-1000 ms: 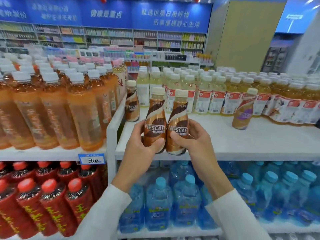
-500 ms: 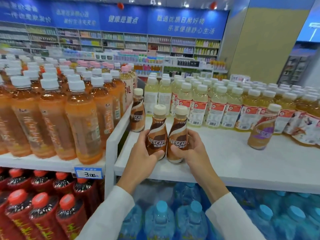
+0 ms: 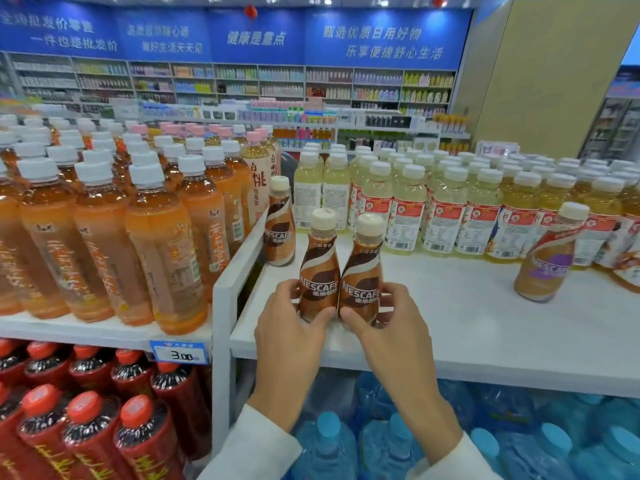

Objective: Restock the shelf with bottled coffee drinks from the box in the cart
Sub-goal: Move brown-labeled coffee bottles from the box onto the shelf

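Bottled coffee drinks point(image 3: 320, 271), two upright and touching at the front of the white shelf point(image 3: 450, 306), left hand point(image 3: 291, 327) and right hand point(image 3: 391, 327) each curled round one base, likely steadying the pair for placing in front of a third coffee bottle point(image 3: 280, 230).

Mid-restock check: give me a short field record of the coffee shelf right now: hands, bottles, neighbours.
Left grip: left hand curled round left coffee bottle
Right grip: right hand curled round right coffee bottle
Held pair: upright, side by side, touching, near the front of the white shelf
Already placed: one brown coffee bottle at the back left; purple-label bottle far right
Behind: pale yellow drinks
Left bay: orange tea bottles
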